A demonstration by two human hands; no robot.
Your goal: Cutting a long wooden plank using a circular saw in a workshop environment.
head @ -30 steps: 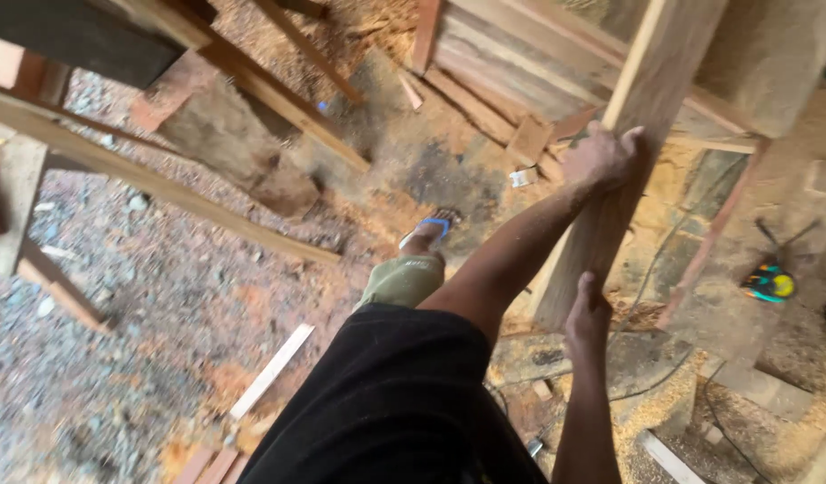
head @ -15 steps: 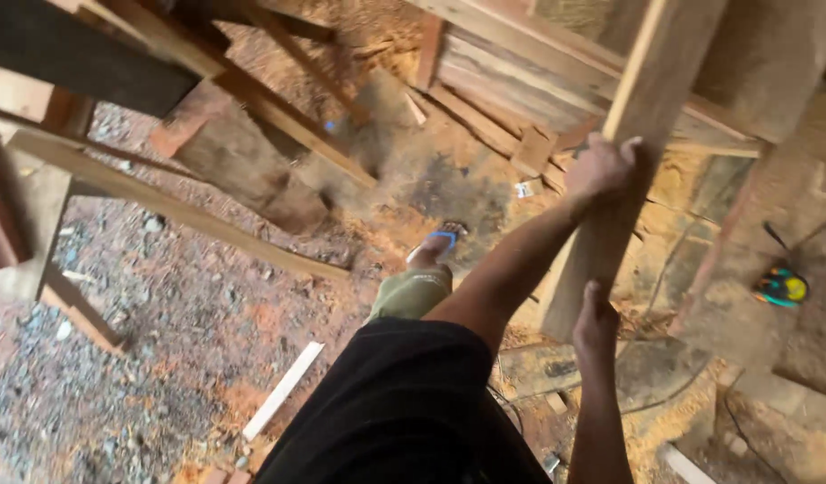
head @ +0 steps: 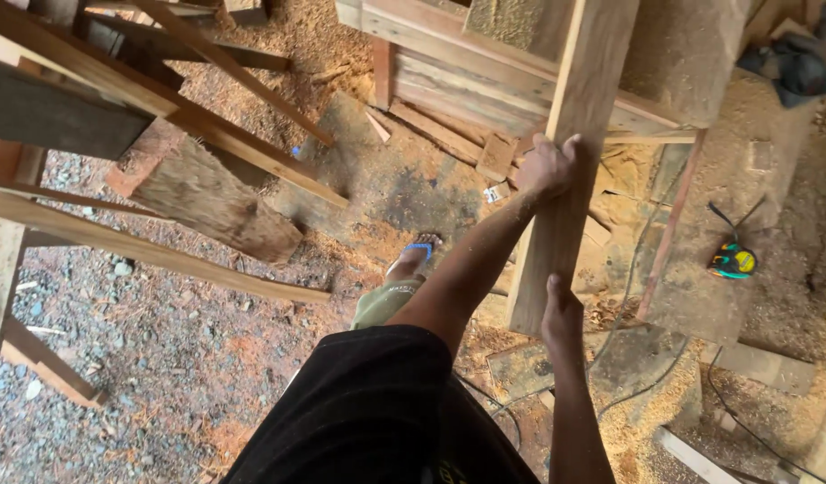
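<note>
A long pale wooden plank [head: 594, 81] runs from the top of the view down towards my body. My left hand [head: 547, 166] grips its left edge about halfway along, with the arm stretched out. My right hand [head: 562, 312] holds the plank's near end from below. The plank lies over a sawdust-covered wooden bench [head: 771, 170]. My foot in a blue sandal [head: 417, 255] stands on the ground below the left arm.
A green and yellow tape measure [head: 734, 261] lies on the bench at right. Slanted wooden beams [head: 207, 116] and a rough log block [head: 211, 206] fill the left. Stacked boards [head: 449, 81] sit at the top. Gravel [head: 144, 376] covers the lower-left ground. A cable [head: 646, 385] trails by offcuts.
Both hands keep their hold on the plank. The view has drifted slightly, and the tape measure and plank sit a little differently in the picture.
</note>
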